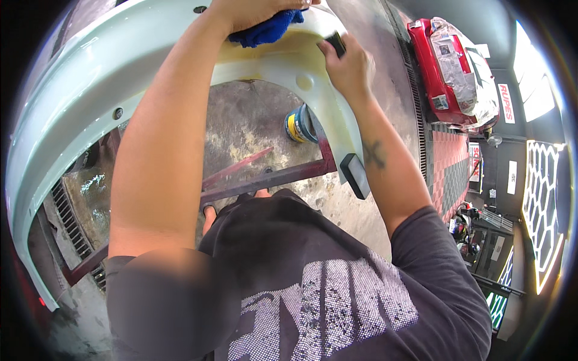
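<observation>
A pale, glossy car bumper (78,90) curves across the front and left, with a yellowish sheen on its far middle part. At the top edge of the picture, my left hand (250,11) presses a bunched blue cloth (268,31) onto the bumper; part of that hand is cut off. My right hand (352,66) is closed round a small dark block (335,44) by the bumper's right-hand bend. Nearer to me, beside my right forearm, a black block with a grey face (355,174) rests at the bumper's end.
A dark red metal stand (271,180) runs under the bumper. Beyond its bar, a blue and yellow bucket (301,124) stands on the stained concrete floor. Drain grates (415,108) line the floor. To the right is a red car (424,66) partly covered with newspaper.
</observation>
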The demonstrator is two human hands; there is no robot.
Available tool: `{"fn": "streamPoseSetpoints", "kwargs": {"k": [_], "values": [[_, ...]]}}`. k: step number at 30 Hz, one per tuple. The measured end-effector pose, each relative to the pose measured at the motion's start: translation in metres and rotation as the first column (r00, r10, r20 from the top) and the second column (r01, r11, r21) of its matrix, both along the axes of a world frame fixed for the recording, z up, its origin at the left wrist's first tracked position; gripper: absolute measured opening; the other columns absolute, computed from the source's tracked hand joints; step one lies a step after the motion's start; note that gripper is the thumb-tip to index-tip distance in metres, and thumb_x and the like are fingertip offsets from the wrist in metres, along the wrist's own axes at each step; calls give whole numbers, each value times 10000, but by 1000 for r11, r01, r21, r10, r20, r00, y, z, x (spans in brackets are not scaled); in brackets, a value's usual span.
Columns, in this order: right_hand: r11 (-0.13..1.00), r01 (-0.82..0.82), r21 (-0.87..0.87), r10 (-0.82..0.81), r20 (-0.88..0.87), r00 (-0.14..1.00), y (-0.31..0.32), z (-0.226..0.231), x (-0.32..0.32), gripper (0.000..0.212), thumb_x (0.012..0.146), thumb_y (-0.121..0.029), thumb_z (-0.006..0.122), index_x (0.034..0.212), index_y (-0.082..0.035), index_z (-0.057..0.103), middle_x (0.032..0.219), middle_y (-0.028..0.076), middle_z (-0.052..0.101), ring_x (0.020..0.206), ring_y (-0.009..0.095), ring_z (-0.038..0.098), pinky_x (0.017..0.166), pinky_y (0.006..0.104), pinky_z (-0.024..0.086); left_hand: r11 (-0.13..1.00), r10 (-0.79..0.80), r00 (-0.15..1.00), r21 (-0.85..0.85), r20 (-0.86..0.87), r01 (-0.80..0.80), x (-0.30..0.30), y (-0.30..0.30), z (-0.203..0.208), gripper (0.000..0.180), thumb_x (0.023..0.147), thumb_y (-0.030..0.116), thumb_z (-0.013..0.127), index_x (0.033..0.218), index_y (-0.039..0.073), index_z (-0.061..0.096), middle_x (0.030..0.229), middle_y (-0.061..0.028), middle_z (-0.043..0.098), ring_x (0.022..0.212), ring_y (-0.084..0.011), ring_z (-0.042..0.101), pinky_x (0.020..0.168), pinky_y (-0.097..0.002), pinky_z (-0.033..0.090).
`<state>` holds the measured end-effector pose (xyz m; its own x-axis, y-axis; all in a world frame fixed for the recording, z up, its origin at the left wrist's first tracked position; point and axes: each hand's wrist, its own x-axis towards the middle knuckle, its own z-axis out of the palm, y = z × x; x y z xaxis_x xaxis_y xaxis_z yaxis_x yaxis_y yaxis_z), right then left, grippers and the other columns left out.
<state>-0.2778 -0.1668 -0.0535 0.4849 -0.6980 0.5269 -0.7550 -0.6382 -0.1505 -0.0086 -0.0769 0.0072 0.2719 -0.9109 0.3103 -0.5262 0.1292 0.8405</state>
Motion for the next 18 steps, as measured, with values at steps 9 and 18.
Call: {"fn": "streamPoseSetpoints", "kwargs": {"k": [9, 18], "values": [[1000, 29, -5, -29, 0, 1000, 8, -7, 3, 330, 1045, -384, 781, 988, -77, 674, 839, 221, 777, 818, 497, 769, 756, 582, 588, 998, 30, 998, -49, 63, -27, 1, -4, -8, 433, 881, 404, 909, 1021, 8, 807, 1033, -192, 830, 952, -313, 800, 875, -446, 617], [1000, 1, -26, 0, 38, 999, 8, -8, -7, 364, 1022, -401, 828, 991, -73, 671, 821, 225, 765, 796, 504, 762, 733, 588, 574, 995, -30, 999, -92, -18, 29, -2, 5, -7, 425, 871, 424, 883, 1026, 31, 831, 1019, -201, 839, 986, -363, 806, 916, -453, 617]]}}
